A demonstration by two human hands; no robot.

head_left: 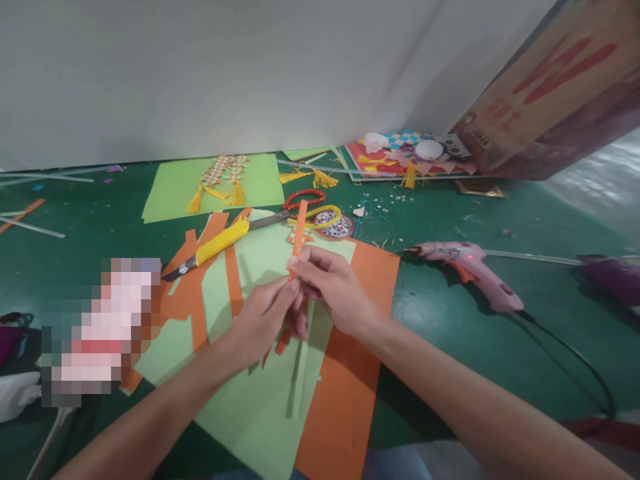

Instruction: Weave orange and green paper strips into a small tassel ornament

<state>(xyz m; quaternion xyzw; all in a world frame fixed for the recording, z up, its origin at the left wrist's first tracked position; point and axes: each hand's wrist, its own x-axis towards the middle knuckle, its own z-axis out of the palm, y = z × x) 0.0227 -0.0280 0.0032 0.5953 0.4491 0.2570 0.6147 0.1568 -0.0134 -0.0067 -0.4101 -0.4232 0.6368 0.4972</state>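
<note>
My left hand [270, 308] and my right hand [327, 283] meet over the paper sheets, fingers pinched together. Between them is an orange paper strip [301, 230], its upper end sticking up past my right fingers. A pale green strip [303, 373] hangs below my hands over the light green sheet [235, 407]; where it joins the orange one is hidden by my fingers. An orange sheet [345, 400] lies at the right of the green one. Just beyond my hands are scissors [273, 220] with red and yellow handles and a yellow-handled cutter [223, 241].
A pink glue gun [465, 257] lies at the right, its cord [575, 343] curving toward me. Woven paper pieces with yellow tassels [237, 195] rest on a green sheet at the back. A blurred-out pink object [107, 327] is at left; a cardboard box [555, 93] stands back right.
</note>
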